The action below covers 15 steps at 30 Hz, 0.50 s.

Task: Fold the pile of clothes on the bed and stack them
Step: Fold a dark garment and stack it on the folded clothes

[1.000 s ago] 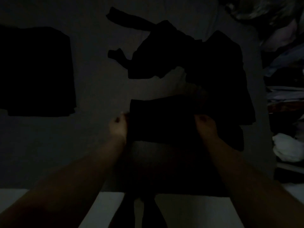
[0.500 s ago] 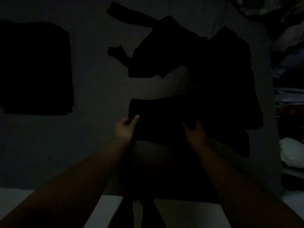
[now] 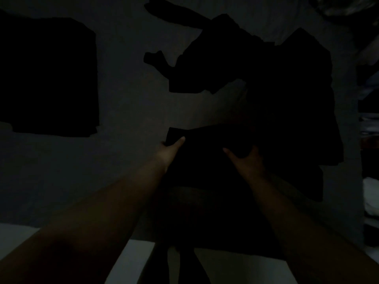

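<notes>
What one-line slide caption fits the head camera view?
In dim light, left hand and right hand grip a dark garment on the bed, folded stack at left.

Matt dark cloth garment (image 3: 207,160)

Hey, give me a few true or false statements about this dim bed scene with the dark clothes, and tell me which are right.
1. Both hands grip the dark garment nearest the person. True: left hand, right hand.
2. The folded stack lies to the right of the hands. False: it lies far left.
3. An unfolded pile lies beyond the hands. True.
4. The left hand rests flat on the bed. False: it pinches the garment's left edge.
</notes>
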{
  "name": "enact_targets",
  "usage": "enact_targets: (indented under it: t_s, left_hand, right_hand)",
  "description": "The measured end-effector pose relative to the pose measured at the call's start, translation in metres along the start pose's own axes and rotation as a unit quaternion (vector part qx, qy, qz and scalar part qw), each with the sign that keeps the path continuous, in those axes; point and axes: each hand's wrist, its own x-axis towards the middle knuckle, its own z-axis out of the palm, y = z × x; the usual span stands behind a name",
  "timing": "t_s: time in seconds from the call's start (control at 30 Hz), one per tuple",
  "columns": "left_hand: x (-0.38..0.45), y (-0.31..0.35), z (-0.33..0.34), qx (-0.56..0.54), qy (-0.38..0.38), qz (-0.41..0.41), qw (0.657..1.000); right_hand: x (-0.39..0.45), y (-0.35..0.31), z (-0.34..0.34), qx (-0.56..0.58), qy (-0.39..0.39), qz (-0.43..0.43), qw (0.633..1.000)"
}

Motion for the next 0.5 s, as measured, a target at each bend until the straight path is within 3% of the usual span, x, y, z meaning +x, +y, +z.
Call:
enact_targets:
  t_s: [0.1,0.23,0.33,0.5]
  left_hand:
    - [-0.003,-0.001,0.005,-0.006,-0.030,-0.007,1.000]
    - [-0.021,-0.017,-0.016,-0.015,-0.065,-0.011,0.998]
    - [-0.030,-0.037,-0.051,0.000,-0.042,0.017,0.999]
    - [-0.030,-0.051,-0.114,-0.034,-0.013,0.027,0.999]
  right_hand:
    - [-0.001,-0.010,0.015,0.082,-0.019,0.024,0.996]
    - [-0.020,-0.018,0.007,0.195,-0.142,0.072,0.968]
    - [-0.041,-0.016,0.003,0.206,-0.206,0.093,0.952]
    - [-0.081,-0.025,0.033,0.183,-0.210,0.058,0.959]
